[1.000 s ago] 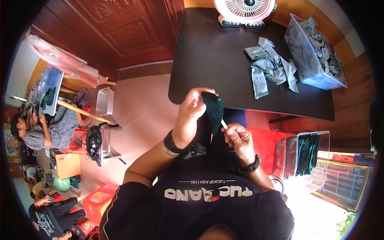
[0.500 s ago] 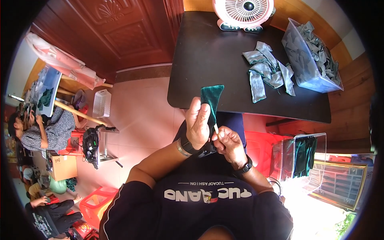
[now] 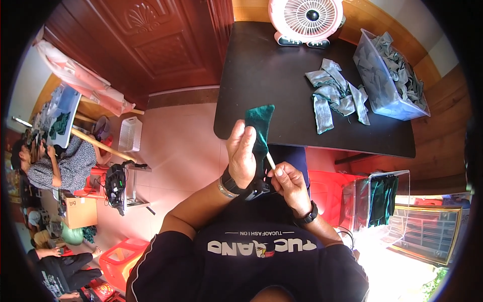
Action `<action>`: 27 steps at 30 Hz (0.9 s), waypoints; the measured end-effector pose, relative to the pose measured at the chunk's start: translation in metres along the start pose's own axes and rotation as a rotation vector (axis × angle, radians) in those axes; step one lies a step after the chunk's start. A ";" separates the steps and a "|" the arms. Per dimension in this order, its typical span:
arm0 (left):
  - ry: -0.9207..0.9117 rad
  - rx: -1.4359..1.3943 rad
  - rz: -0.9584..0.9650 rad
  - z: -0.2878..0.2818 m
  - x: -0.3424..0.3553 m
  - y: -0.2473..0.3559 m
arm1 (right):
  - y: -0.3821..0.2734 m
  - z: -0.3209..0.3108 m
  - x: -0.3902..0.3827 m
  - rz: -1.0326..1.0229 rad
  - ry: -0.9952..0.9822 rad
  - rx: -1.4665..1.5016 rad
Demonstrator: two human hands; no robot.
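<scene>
A dark green velvet strip (image 3: 260, 123) is pinched between the thumb and fingers of my left hand (image 3: 240, 157), its wide end pointing up past the fingertips. My right hand (image 3: 291, 189) is closed on a thin white stick (image 3: 271, 161). The stick's upper end meets the narrow lower end of the strip; whether it goes inside the fabric I cannot tell. Both hands are in front of my body, just off the near edge of the black table (image 3: 261, 75). Beyond them on the table lies a loose heap of grey-green fabric strips (image 3: 334, 95).
A clear bin (image 3: 375, 75) full of similar strips stands at the table's right, and a pink fan (image 3: 308, 30) at the back. Low on the right, a clear plastic box (image 3: 362, 201) has green velvet pieces hanging at it. A co-worker (image 3: 63, 163) sits at far left.
My left hand has shifted slightly left with the velvet strip. More of the white stick now shows between the strip and my right hand.
</scene>
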State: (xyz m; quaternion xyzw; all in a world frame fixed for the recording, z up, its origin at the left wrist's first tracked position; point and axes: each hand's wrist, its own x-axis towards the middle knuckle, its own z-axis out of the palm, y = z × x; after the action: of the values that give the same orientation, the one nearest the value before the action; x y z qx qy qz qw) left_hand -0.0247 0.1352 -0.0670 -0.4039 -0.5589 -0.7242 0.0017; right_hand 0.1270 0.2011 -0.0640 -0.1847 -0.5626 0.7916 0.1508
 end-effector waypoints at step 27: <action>0.119 0.029 -0.056 0.000 0.008 0.006 | 0.006 0.014 0.003 -0.029 0.015 0.032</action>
State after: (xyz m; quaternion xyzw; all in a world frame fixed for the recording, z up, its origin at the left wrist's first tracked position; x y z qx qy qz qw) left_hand -0.0271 0.1367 -0.0579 -0.3440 -0.5795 -0.7385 0.0205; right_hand 0.1182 0.1890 -0.0655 -0.1800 -0.5514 0.7967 0.1695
